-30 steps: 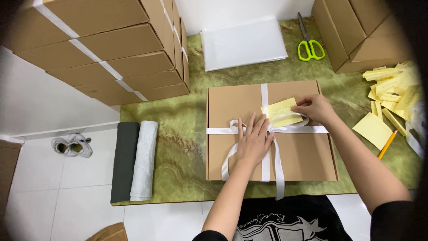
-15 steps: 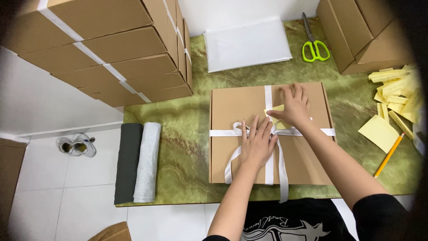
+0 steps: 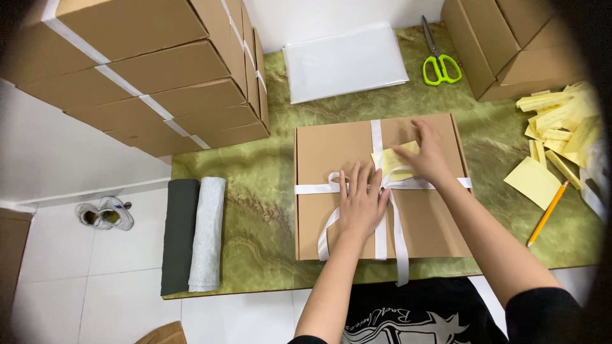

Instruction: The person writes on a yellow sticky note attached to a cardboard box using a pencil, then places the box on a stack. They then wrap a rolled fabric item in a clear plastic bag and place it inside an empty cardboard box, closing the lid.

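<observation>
A flat brown cardboard box (image 3: 331,146) lies on the green marbled table (image 3: 255,210), tied crosswise with a white ribbon (image 3: 377,130) that has a bow at its middle. My left hand (image 3: 362,202) rests flat on the box over the ribbon crossing, fingers spread. My right hand (image 3: 426,155) presses a yellow sticky note (image 3: 390,160) onto the lid just above the ribbon. Loose ribbon tails (image 3: 400,255) hang over the box's near edge.
Stacked ribbon-tied cardboard boxes (image 3: 146,70) stand at the left, more boxes (image 3: 503,44) at the back right. Green-handled scissors (image 3: 438,57) and a white plastic sleeve (image 3: 344,60) lie behind. Yellow notes (image 3: 554,127) and a pencil (image 3: 547,213) lie right; rolled cloths (image 3: 194,232) left.
My right hand has brought the yellow note from the box's right side toward the middle and now presses it near the bow. My left hand stayed on the ribbon crossing.
</observation>
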